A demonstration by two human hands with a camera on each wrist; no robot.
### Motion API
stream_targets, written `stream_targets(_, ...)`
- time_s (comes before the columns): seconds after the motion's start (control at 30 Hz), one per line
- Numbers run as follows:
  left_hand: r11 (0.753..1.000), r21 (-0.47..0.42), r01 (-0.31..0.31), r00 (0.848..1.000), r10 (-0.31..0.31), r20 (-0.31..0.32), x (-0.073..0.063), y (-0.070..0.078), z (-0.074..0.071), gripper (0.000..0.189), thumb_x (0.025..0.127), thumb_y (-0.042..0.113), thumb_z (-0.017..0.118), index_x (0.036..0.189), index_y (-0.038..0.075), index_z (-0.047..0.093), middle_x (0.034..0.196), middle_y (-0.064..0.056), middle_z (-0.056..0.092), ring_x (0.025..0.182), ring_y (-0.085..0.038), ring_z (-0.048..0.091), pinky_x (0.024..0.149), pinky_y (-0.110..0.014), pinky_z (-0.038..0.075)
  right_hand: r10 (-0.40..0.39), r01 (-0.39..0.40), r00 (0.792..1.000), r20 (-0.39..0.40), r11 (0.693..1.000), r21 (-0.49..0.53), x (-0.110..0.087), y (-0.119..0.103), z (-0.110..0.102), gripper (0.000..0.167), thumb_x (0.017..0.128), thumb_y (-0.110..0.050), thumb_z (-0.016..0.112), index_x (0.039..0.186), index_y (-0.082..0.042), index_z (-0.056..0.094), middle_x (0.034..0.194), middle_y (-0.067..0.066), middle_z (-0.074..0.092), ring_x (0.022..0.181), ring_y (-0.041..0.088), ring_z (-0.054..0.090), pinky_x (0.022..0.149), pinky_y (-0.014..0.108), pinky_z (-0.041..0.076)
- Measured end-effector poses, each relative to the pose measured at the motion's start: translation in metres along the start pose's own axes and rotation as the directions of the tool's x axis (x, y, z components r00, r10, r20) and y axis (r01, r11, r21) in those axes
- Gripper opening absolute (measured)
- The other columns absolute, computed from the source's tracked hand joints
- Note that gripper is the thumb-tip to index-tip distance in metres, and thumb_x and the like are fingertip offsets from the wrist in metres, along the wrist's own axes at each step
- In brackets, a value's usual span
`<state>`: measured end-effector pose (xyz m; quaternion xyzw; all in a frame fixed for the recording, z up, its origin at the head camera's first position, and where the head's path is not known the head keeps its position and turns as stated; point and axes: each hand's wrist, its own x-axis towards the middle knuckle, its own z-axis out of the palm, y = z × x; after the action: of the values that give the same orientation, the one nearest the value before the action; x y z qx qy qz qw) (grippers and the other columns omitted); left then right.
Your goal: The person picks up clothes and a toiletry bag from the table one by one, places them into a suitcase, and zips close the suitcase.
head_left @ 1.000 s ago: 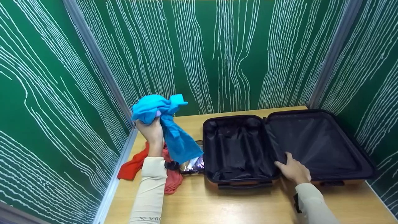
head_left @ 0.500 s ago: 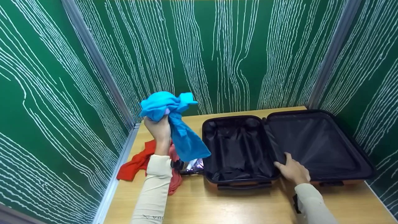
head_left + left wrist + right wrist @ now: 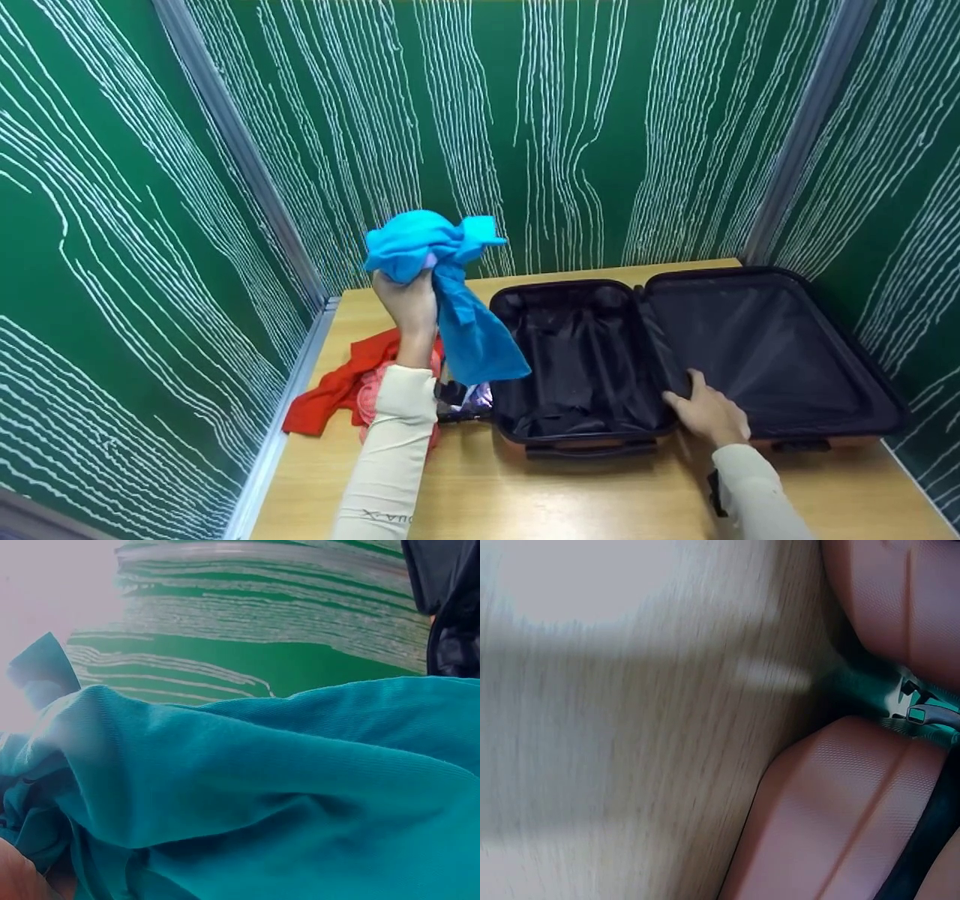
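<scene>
My left hand [image 3: 409, 304] grips a bunched blue piece of clothing [image 3: 480, 330], held up left of the suitcase. One end of the fabric hangs down past the suitcase's left rim in the head view. Blue folds [image 3: 262, 795] fill most of the left wrist view, with a bit of the hand at the lower left corner. An open suitcase [image 3: 577, 360] with black lining lies on the table. My right hand [image 3: 709, 412] holds its front edge where the halves meet, thumb toward the left half. The orange-brown shell [image 3: 840, 802] shows in the right wrist view.
Red clothing [image 3: 322, 397] and a coral-pink garment [image 3: 369, 397] lie at the left of the table [image 3: 562, 502], partly behind the left arm. A dark-edged pouch with a shiny surface [image 3: 480, 397] sits against the suitcase. Green walls [image 3: 555, 135] with white lines enclose the table.
My left hand has moved right and slightly up with the blue clothing, bringing the hanging end over the suitcase's left rim. The right hand and suitcase stay put.
</scene>
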<state>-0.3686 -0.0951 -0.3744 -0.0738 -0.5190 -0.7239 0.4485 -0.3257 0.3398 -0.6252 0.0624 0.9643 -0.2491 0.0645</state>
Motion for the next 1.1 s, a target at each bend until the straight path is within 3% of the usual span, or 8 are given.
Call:
stream_targets(0.13, 1.000, -0.005, 0.021, 1.000, -0.021, 0.010, -0.005, 0.002, 0.012, 0.028, 0.075, -0.012, 0.077, 0.080, 0.012, 0.064, 0.072, 0.013, 0.063, 0.073, -0.008, 0.054, 0.076, -0.024, 0.047, 0.006, -0.006, 1.000, 0.010, 1.000, 0.009, 0.000, -0.001, -0.002, 0.099, 0.097, -0.072, 0.040, 0.160, 0.001, 0.015, 0.141, 0.041, 0.048, 0.094, 0.050, 0.064, 0.065, 0.050, 0.050)
stream_targets(0.27, 0.999, 0.014, 0.033, 0.998, -0.033, 0.061, -0.013, 0.006, 0.024, 0.035, 0.073, -0.015, 0.074, 0.073, 0.017, 0.059, 0.067, 0.013, 0.053, 0.069, -0.006, 0.047, 0.071, -0.023, 0.042, 0.011, -0.012, 1.000, 0.015, 1.000, 0.022, -0.001, -0.002, -0.003, 0.099, 0.097, -0.071, 0.042, 0.160, 0.001, 0.014, 0.136, 0.041, 0.051, 0.078, 0.035, 0.063, 0.057, 0.041, 0.045)
stream_targets(0.37, 0.999, 0.021, 0.026, 0.995, -0.028, 0.092, -0.021, 0.006, 0.032, 0.031, 0.074, -0.015, 0.074, 0.075, 0.013, 0.060, 0.069, 0.012, 0.054, 0.071, -0.007, 0.048, 0.073, -0.023, 0.044, 0.012, -0.013, 1.000, 0.010, 1.000, 0.021, -0.001, -0.002, -0.003, 0.099, 0.097, -0.071, 0.042, 0.160, 0.001, 0.015, 0.135, 0.041, 0.052, 0.079, 0.035, 0.063, 0.057, 0.040, 0.045)
stream_targets(0.5, 0.999, 0.037, 0.008, 0.994, -0.012, 0.111, -0.032, 0.000, 0.040, 0.020, 0.075, -0.011, 0.078, 0.085, 0.000, 0.064, 0.077, 0.012, 0.063, 0.076, -0.006, 0.055, 0.081, -0.024, 0.048, 0.008, -0.008, 1.000, 0.005, 1.000, 0.018, -0.001, -0.003, -0.002, 0.099, 0.097, -0.071, 0.042, 0.160, 0.001, 0.016, 0.135, 0.040, 0.052, 0.084, 0.040, 0.065, 0.058, 0.042, 0.046)
stream_targets(0.6, 0.999, 0.049, -0.015, 0.991, 0.009, 0.136, -0.041, -0.006, 0.045, 0.024, 0.074, -0.007, 0.081, 0.092, -0.007, 0.065, 0.083, 0.005, 0.069, 0.081, -0.007, 0.061, 0.085, -0.027, 0.051, 0.002, -0.002, 1.000, -0.002, 1.000, 0.012, 0.000, -0.002, 0.000, 0.099, 0.097, -0.072, 0.041, 0.160, 0.001, 0.016, 0.137, 0.040, 0.052, 0.090, 0.045, 0.066, 0.059, 0.043, 0.047)
stream_targets(0.7, 0.999, 0.044, -0.028, 0.985, 0.020, 0.173, -0.049, -0.009, 0.051, 0.027, 0.073, -0.005, 0.082, 0.093, -0.008, 0.065, 0.087, -0.005, 0.071, 0.084, -0.008, 0.062, 0.088, -0.030, 0.053, 0.002, -0.002, 1.000, -0.001, 1.000, 0.008, 0.000, 0.000, -0.001, 0.100, 0.097, -0.072, 0.040, 0.160, 0.001, 0.016, 0.139, 0.040, 0.050, 0.096, 0.049, 0.065, 0.061, 0.046, 0.048)
stream_targets(0.83, 0.998, 0.057, -0.002, 0.976, -0.010, 0.217, -0.060, -0.010, 0.055, 0.029, 0.075, -0.002, 0.082, 0.096, -0.007, 0.065, 0.090, -0.014, 0.072, 0.085, -0.009, 0.063, 0.091, -0.031, 0.054, 0.004, -0.004, 1.000, 0.001, 1.000, 0.003, 0.000, 0.000, -0.002, 0.099, 0.097, -0.072, 0.040, 0.160, 0.000, 0.016, 0.142, 0.040, 0.048, 0.100, 0.052, 0.064, 0.062, 0.047, 0.049)
stream_targets(1.1, 0.992, 0.121, 0.033, 0.967, -0.063, 0.247, -0.074, -0.014, 0.058, 0.034, 0.078, 0.004, 0.083, 0.106, -0.005, 0.065, 0.101, -0.020, 0.074, 0.094, -0.019, 0.068, 0.098, -0.036, 0.052, -0.001, 0.001, 1.000, 0.004, 1.000, 0.009, -0.002, -0.002, -0.002, 0.098, 0.098, -0.071, 0.040, 0.160, 0.001, 0.016, 0.143, 0.040, 0.047, 0.104, 0.054, 0.063, 0.066, 0.049, 0.050)
